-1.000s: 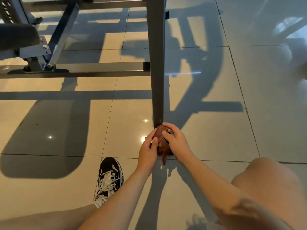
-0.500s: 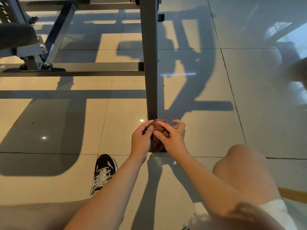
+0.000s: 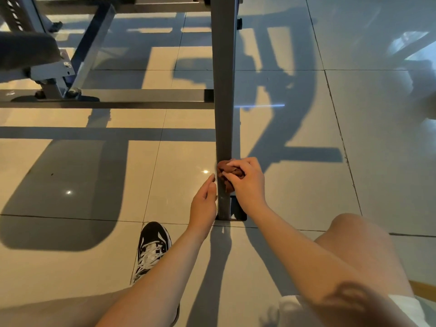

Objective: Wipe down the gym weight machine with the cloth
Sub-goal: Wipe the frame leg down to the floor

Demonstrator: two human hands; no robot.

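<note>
Cloth [image 3: 227, 173]: reddish-brown, dull, crumpled into a small tight wad. A short tail of it hangs down below the wad, along the metal.

It sits low on the weight machine's grey post [image 3: 223, 90], a square-section upright, a little above the dark foot [image 3: 238, 212] where the post meets the tiled floor [image 3: 70, 180]. The wad is pressed against the near face of the post and its right edge.

Right hand [image 3: 246, 185]: reaches forward from low on the right, forearm stretched out above a bare knee [image 3: 354, 241], wrist bent slightly inward. Back of the hand faces up. Its fingers [image 3: 245, 161] curl over the top of the wad and the thumb comes in from below, so the cloth is pinched between them and held against the metal. Most of the wad shows on the left of the knuckles; the rest is hidden under the palm.

Left hand [image 3: 204, 204]: just left of the post, edge-on, forearm coming up from the bottom of the view. Fingers loosely curled and holding nothing. The raised tips of thumb and forefinger are close beside the post's left face, level with the cloth; whether they touch the metal or the cloth, I cannot tell.

Around: a black shoe [image 3: 153, 246] with white laces planted on the tiles near the left forearm. A flat crossbar [image 3: 118, 98] runs leftward from the post at floor level, and beyond it a dark pad [image 3: 26, 53] on a pale bracket. Long hard shadows of the frame lie across the glossy tiles.
</note>
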